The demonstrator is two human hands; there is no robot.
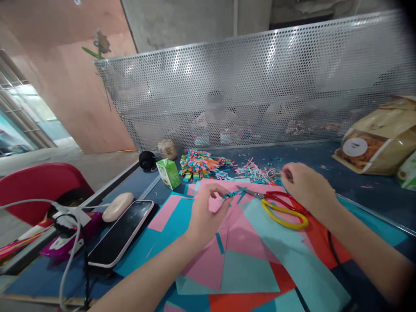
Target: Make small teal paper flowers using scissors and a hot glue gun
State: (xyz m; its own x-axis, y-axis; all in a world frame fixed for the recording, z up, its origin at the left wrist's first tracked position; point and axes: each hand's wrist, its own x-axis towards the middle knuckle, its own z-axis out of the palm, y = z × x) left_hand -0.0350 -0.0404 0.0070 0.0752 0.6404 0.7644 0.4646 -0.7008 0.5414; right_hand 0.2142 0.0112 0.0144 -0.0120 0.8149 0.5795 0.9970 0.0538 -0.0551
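Note:
My left hand (209,212) pinches a small twisted or fringed blue paper strip (233,193) between thumb and fingers, above the sheets of coloured paper. Beside the strip lies a pair of scissors (282,212) with one red and one yellow handle loop, its blades pointing toward my left hand. My right hand (303,184) is raised to the right over the scissors, its fingers curled; whatever is in them is hidden. Under both hands spread pink, teal, light blue and red paper sheets (250,273). A short loose blue strip (220,243) rests on the pink paper.
Behind the sheets sit a heap of fringed paper pieces (199,164) and pink and blue scraps (253,172). A green carton (169,174), phone (121,234) and white cable (73,247) are left; a brown snack bag (377,138) is right. A perforated metal screen (240,82) closes the back.

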